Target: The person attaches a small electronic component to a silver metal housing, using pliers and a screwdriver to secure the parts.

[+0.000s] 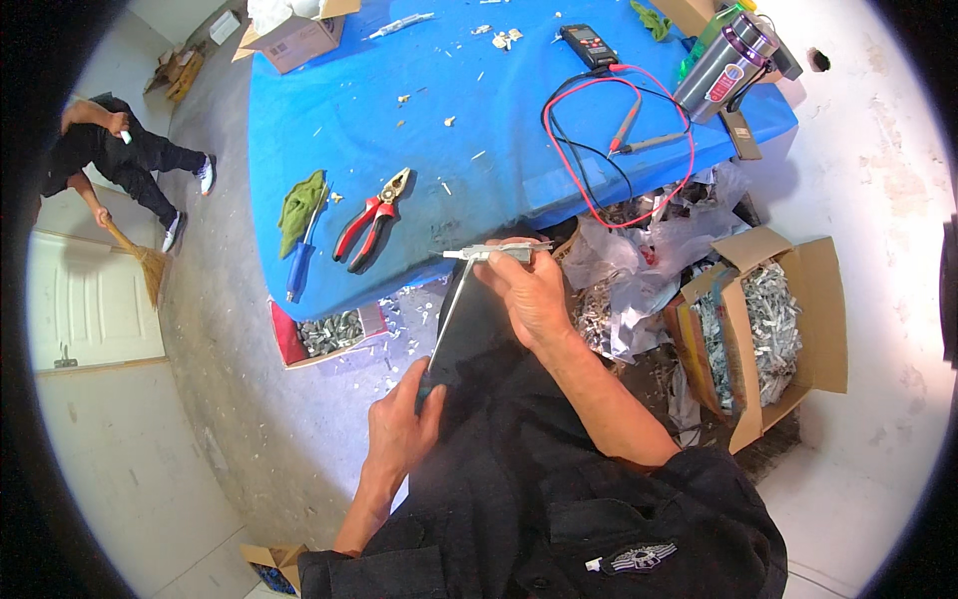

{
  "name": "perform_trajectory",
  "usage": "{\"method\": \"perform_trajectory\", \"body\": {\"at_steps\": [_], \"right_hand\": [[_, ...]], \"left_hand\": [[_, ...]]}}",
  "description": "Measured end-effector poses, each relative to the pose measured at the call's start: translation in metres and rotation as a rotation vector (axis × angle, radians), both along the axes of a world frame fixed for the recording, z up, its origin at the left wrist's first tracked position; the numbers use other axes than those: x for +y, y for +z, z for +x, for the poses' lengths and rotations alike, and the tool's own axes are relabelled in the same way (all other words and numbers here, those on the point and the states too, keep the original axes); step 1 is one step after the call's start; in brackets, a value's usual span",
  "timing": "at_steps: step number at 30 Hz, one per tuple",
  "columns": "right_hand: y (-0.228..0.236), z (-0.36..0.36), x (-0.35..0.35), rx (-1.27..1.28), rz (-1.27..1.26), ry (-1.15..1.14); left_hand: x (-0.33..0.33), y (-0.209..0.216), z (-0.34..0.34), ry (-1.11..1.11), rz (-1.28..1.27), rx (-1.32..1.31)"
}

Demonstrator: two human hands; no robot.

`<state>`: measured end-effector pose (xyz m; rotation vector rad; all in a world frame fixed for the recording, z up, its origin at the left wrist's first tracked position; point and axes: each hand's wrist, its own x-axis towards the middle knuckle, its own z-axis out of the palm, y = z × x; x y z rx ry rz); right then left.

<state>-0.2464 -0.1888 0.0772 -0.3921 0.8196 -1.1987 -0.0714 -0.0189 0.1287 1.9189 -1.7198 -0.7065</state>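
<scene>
**Screwdriver work on a small metal part — in progress at the bench edge**

The right hand (534, 295) is closed around a small grey metal part (496, 252), held just off the near edge of the blue-covered bench (469, 150). The left hand (399, 424) grips the handle of a long screwdriver (447, 314), whose tip meets the part's left end. Judged from this, the piece is mid-operation — tool engaged, part not yet set down.

Finished and unfinished stock cannot be told apart. An open brown carton (788, 329) on the floor at right is full of like silvery metal pieces; a shallow red-sided box (329, 334) beneath the bench edge holds more. White scraps litter the bench and floor.

Packages: a brown carton (294, 35) stands at the bench's far left corner, flaps open; another small carton (269, 564) sits by the person's left elbow. A steel tumbler (728, 65) bearing a round label lies at far right.

On the bench, unused: red-handled pliers (371, 220), a blue-handled tool (299, 265), a green rag (299, 205), a black meter (591, 45) with red and black leads.
</scene>
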Motion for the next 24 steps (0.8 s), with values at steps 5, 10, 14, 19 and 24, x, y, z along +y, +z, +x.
{"method": "perform_trajectory", "body": {"at_steps": [5,10,14,19,24], "right_hand": [[0.0,0.005,0.003,0.017,-0.012,-0.027],[-0.004,0.01,0.002,0.001,-0.01,-0.043],[-0.008,0.014,0.002,0.004,-0.011,-0.066],[-0.012,0.019,-0.001,0.043,-0.033,-0.08],[-0.014,0.026,-0.001,0.073,-0.035,-0.126]], "left_hand": [[-0.002,-0.002,0.001,0.019,-0.002,-0.011],[-0.007,0.002,0.0,0.036,0.005,0.005],[-0.009,0.001,0.001,0.046,0.03,-0.002],[-0.011,0.005,0.001,0.037,0.046,-0.022],[-0.012,0.003,-0.001,0.069,0.025,0.016]]}}
